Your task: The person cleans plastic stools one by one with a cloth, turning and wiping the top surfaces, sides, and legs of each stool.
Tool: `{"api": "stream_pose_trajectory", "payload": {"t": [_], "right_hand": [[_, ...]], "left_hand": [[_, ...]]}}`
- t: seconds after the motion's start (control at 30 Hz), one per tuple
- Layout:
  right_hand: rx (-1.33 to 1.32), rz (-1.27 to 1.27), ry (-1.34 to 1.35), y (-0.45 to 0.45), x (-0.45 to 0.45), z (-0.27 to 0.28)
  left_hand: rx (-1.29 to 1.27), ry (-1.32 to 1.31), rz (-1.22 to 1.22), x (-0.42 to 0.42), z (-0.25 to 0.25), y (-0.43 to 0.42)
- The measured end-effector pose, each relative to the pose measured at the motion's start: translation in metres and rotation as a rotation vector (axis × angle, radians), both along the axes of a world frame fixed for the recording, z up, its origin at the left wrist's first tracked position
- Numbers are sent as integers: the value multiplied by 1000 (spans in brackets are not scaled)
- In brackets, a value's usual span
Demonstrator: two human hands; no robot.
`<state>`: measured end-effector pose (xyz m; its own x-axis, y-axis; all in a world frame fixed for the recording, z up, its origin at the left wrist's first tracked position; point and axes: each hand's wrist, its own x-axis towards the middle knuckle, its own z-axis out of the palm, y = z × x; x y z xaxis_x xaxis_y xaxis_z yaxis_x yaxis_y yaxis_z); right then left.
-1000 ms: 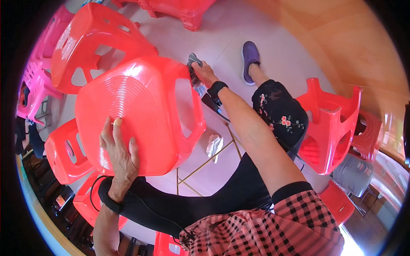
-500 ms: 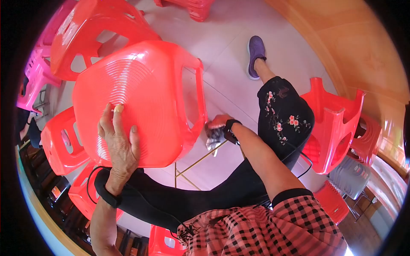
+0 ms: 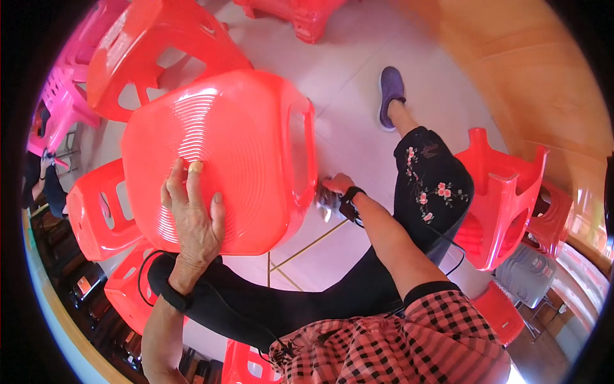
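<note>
A red plastic stool [image 3: 249, 160] with a ringed seat stands in front of me, between my legs. My left hand [image 3: 195, 221] lies on its seat, fingers spread, with a yellowish band or covering on one fingertip. Low beside the stool's right side is my right hand [image 3: 339, 184], its fingers wrapped round a dark and pale crumpled cloth [image 3: 327, 197]. The cloth is partly hidden by the hand and blurred.
Red stools [image 3: 160, 57] stand at the upper left, near pink chairs [image 3: 64, 112]. An upturned red stool [image 3: 495, 205] is to the right of my knee, by grey stools [image 3: 526, 272]. Another person's hand [image 3: 46, 165] shows at the far left.
My right hand has come down and back from the stool's upper corner to low at its side, with the cloth. My left hand has stayed on the seat.
</note>
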<state>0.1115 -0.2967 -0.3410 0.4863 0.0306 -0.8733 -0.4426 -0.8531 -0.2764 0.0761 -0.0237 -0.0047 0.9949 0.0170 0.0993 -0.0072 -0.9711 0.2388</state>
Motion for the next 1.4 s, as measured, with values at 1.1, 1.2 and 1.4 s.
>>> {"api": "stream_pose_trajectory", "payload": {"t": [1.1,1.2,1.4], "right_hand": [[628,341,-1021,162,206,357],[735,173,-792,174,243,321],[999,92,-599,139,231,304]], "left_hand": [[-273,-302,470,-109,9,44],[-944,-81,832,-129,8,36],[-1089,-257,673,-105,-24,14]]}}
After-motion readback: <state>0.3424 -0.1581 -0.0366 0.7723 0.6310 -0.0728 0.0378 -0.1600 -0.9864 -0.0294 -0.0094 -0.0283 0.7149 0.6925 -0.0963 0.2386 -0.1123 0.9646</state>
